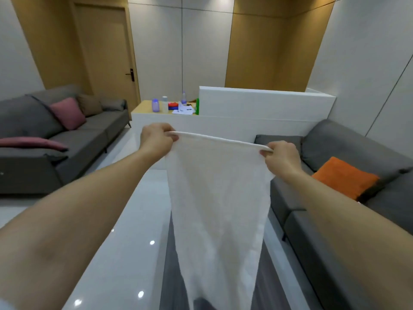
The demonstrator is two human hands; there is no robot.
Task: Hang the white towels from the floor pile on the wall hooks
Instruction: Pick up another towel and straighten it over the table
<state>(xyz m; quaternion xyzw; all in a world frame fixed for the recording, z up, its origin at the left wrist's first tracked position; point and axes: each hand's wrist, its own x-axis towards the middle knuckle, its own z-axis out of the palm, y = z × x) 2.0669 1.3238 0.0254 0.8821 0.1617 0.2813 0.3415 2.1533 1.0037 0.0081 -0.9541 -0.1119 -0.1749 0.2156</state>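
A white towel hangs stretched out in front of me at chest height, its top edge pulled taut between both hands. My left hand pinches the top left corner. My right hand pinches the top right corner. The towel falls straight down and narrows toward the bottom of the view. No wall hooks and no floor pile show in this view.
A grey sofa with pink cushions stands at the left, another grey sofa with an orange cushion at the right. Ahead is a white counter with bottles and papers. A wooden door is at the back left. Glossy floor lies below.
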